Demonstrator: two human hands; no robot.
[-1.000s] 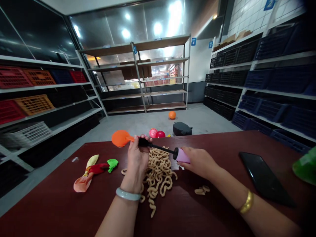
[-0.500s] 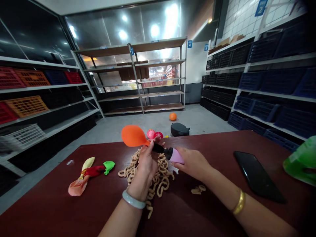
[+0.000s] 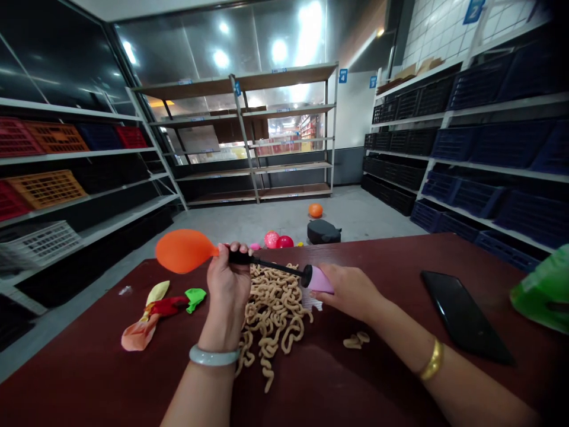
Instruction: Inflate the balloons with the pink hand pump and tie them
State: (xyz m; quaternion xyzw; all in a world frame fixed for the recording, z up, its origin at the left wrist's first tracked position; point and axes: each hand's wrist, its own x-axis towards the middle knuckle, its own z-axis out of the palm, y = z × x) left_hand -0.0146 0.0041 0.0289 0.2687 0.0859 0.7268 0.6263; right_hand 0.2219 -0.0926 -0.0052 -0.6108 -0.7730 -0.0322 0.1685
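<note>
My left hand (image 3: 230, 276) is closed round the black nozzle end of a balloon pump and the neck of a partly inflated orange balloon (image 3: 184, 251). The balloon points out to the left. My right hand (image 3: 351, 289) grips the pump's pink-purple body (image 3: 320, 280). Between the hands a thin black rod (image 3: 280, 267) shows, so the pump is drawn out. Below it lies a heap of tan, curly, noodle-like pieces (image 3: 275, 314) on the dark red table (image 3: 355, 391).
Limp yellow, red, peach and green balloons (image 3: 166, 306) lie at the left. A black phone-like slab (image 3: 464, 317) and a green bag (image 3: 544, 290) are on the right. Beyond the table, inflated balloons (image 3: 284, 241) and a dark grey object (image 3: 323, 232) rest on the floor. Shelves with crates surround.
My left hand has moved left with the orange balloon and the nozzle end. The pump's rod is now drawn out long. My right hand has stayed almost in place.
</note>
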